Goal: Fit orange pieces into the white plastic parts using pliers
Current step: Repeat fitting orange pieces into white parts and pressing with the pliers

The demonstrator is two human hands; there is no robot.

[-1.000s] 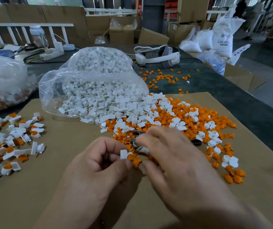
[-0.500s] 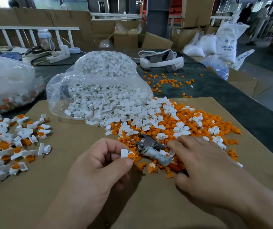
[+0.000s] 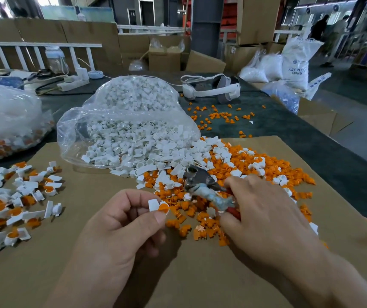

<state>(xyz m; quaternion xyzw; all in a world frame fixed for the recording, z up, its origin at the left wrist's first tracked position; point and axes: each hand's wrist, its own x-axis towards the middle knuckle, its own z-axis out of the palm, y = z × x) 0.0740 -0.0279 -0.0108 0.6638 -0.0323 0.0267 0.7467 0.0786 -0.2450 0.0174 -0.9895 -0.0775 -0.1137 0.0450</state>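
Left hand (image 3: 120,223): fingers curled, thumb and forefinger pinching one white part (image 3: 153,205) with an orange piece (image 3: 163,206) sitting at its mouth, apparently not yet pressed home. Held above the bare cardboard sheet (image 3: 89,252), just left of the tool.

Right hand (image 3: 262,214): closed round the red handles of the pliers (image 3: 202,183), tool head down on the loose pile (image 3: 255,165) of orange and white stock, pointing up-left. Jaw opening not readable.

Beyond: clear bag (image 3: 129,130) spilling white parts onto the sheet. Finished pieces (image 3: 18,196) far left.

Risks, judged:
- Insert cocked or popped out on squeezing, from a skewed bite.
- Thumb tip nipped, being so close to the insert.
- Loose stock dragged off the pile on lifting the tool.
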